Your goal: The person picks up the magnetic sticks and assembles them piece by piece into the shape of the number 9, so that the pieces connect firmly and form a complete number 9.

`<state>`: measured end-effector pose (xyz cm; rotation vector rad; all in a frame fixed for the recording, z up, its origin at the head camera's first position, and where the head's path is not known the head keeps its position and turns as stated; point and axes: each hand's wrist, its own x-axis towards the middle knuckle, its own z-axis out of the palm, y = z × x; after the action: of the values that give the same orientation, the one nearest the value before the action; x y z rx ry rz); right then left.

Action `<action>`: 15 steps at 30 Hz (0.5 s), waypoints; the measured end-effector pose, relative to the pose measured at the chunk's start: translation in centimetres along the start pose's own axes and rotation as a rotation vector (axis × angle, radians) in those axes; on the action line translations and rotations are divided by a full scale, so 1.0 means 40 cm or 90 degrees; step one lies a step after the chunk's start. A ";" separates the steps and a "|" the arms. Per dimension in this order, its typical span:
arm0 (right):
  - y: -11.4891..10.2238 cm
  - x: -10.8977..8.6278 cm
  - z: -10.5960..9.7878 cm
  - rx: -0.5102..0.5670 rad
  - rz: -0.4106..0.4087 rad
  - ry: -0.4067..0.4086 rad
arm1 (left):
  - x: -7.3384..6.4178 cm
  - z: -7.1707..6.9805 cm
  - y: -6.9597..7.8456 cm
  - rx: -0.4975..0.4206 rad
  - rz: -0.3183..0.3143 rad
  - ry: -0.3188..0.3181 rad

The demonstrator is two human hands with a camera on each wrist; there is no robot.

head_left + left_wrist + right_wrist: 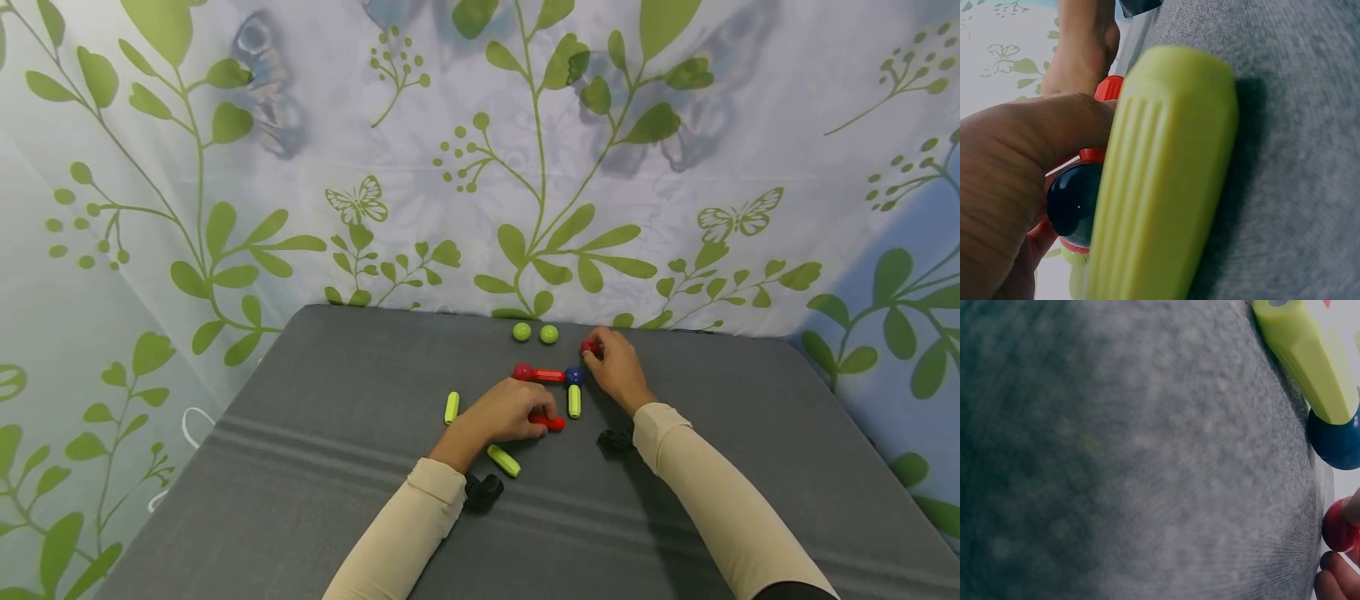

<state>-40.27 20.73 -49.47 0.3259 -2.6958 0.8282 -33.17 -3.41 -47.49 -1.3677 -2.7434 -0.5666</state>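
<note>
In the head view my left hand [510, 410] grips a short red rod [553, 423] low over the table. A dark ball [1074, 203] shows beside the fingers in the left wrist view; whether it is joined to the rod, I cannot tell. My right hand [617, 367] pinches a red ball [1339, 526] at the table's far side. Between the hands lies a joined piece: a red ball [522, 372], a red rod [549, 376], a blue ball [573, 376] and a yellow-green rod [574, 402] pointing toward me.
Two green balls [549, 334] sit near the far table edge. Loose yellow-green rods lie left of my left hand [452, 407] and nearer to me [503, 460]. A patterned curtain [405, 167] hangs behind the grey table [300, 467]. Black wrist devices [483, 493] sit under my forearms.
</note>
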 end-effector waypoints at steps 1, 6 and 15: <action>0.000 0.000 0.000 -0.005 -0.003 -0.001 | 0.000 0.001 0.000 0.000 -0.002 0.000; 0.001 0.003 0.001 -0.016 -0.004 -0.011 | -0.001 0.007 -0.002 -0.005 -0.001 0.013; 0.005 -0.002 -0.002 0.001 0.005 -0.009 | -0.003 0.010 -0.002 -0.012 -0.006 0.022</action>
<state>-40.24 20.96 -49.55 0.3236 -2.7116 0.8336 -33.10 -3.43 -47.90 -1.3362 -2.7259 -0.6112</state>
